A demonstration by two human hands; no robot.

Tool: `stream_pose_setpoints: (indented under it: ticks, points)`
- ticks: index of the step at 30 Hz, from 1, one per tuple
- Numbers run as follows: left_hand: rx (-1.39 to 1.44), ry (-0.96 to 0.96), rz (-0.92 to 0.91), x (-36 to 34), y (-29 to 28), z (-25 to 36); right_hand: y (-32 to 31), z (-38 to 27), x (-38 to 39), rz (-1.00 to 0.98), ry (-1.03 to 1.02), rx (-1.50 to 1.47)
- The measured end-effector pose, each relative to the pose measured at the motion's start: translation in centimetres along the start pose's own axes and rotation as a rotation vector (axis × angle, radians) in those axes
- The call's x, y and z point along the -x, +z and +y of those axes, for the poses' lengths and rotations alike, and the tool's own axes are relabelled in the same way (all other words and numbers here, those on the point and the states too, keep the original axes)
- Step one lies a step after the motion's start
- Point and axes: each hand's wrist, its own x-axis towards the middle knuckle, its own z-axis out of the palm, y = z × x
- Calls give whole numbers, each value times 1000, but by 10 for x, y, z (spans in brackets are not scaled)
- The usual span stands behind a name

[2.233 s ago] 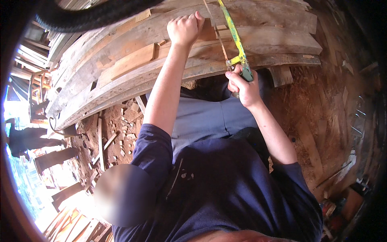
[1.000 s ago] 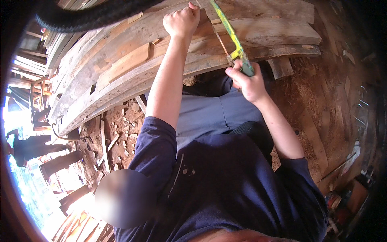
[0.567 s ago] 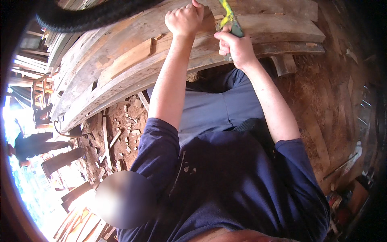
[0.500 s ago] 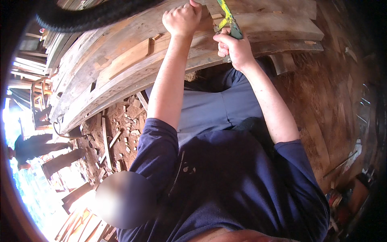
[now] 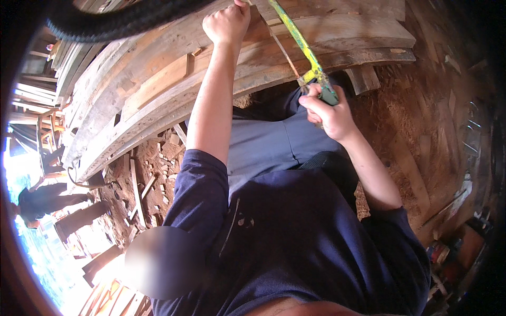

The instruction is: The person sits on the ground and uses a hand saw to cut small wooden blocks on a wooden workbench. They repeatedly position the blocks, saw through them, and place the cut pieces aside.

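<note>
A hacksaw with a yellow-green, paint-worn frame (image 5: 296,37) slants up and away over the wooden boards. Its thin blade (image 5: 284,52) runs beside the frame, and the top end leaves the picture. My right hand (image 5: 332,113) is wrapped round the green handle, close above my lap. Farther off and to the left, my left hand (image 5: 226,23) is closed in a fist over the boards, thumb upward. A brown piece of wood (image 5: 258,27) lies right beside that fist, next to the blade. Whatever the left fingers grip is hidden.
Long stacked planks (image 5: 337,37) form the work surface. A loose short board (image 5: 158,87) lies on them at left. Wood offcuts (image 5: 139,184) litter the ground, and sawdust (image 5: 390,126) covers it at right. Another person (image 5: 45,203) is at far left. A black cord (image 5: 126,23) crosses the top.
My right hand has drawn the hacksaw back toward me and slightly right, so more of its frame and blade shows. My left hand stays closed in nearly the same place.
</note>
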Motion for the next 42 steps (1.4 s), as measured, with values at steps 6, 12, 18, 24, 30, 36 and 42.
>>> stream_pose_setpoints:
  ticks: [6, 12, 18, 24, 30, 36, 42]
  points:
    - [-19, 137, 175, 4, 4, -7, 12, -29, -22, 35, -158, -87]
    - [5, 148, 248, 3, 4, -8, 41, -20, -96, -22, -171, -295]
    - [85, 100, 156, 5, -12, -3, 35, 5, -111, -53, -63, -329]
    - [24, 39, 24, 0, -12, 0, 19, 24, -59, -10, -88, 85]
    - [11, 21, 33, -1, -7, -1, 6, 11, -5, -38, -13, 101]
    - [77, 48, 149, 2, -16, 1, 3, -34, -2, 3, -62, -19]
    - [-11, 88, 114, 3, -6, -5, 34, -35, -75, -9, -223, -188]
